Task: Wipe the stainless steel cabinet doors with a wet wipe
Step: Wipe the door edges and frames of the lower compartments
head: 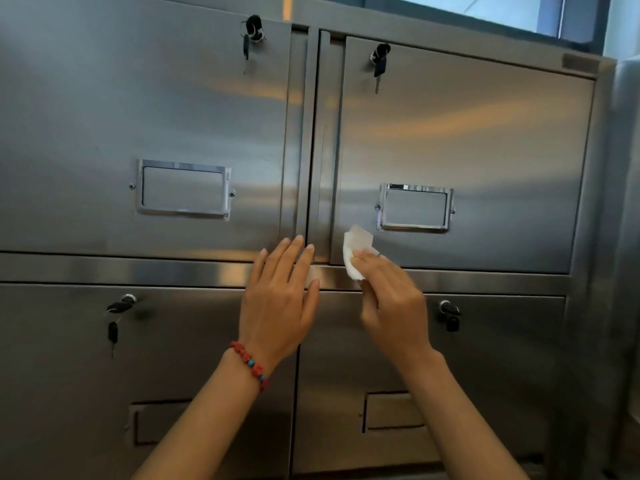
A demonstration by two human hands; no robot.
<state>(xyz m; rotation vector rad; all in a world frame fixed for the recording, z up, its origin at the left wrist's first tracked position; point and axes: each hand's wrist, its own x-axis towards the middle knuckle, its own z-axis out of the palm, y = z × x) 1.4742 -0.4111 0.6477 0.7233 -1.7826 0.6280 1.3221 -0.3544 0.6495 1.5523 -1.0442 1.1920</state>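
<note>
A stainless steel cabinet fills the view, with an upper left door, an upper right door and two lower doors. My right hand pinches a folded white wet wipe at the lower left corner of the upper right door, over the horizontal rail. My left hand, with a red bead bracelet on the wrist, lies with straight fingers by the centre post between the upper doors, fingertips at the door's bottom edge.
Each door has a lock with keys hanging from it and a metal label frame. A window sits above the cabinet. Another steel surface stands at the right edge.
</note>
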